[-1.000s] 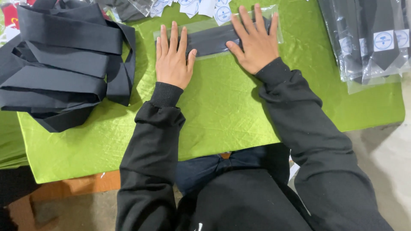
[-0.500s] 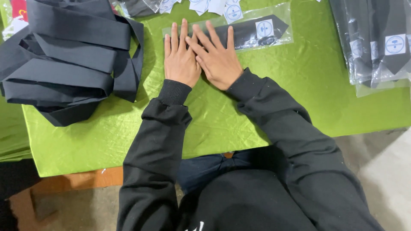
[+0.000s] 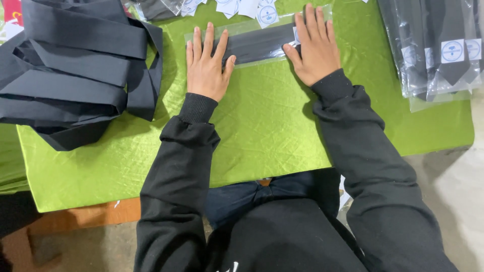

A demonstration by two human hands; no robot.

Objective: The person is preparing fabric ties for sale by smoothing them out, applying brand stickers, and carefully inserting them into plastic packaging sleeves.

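Lying under both flat hands, left (image 3: 205, 68) and right (image 3: 316, 48): bagged tie (image 3: 259, 45).

Single head view, steeply down, near the green-covered table (image 3: 262, 146).

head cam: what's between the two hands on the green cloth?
In the head view, the middle of the dark tie in its clear bag spans the gap between the left hand and right hand, both flat on its ends.

Two hands (image 3: 206, 65) (image 3: 315, 48) on one bagged tie (image 3: 259, 44) — one loose black pile (image 3: 75, 70), one bagged stack (image 3: 438, 50).
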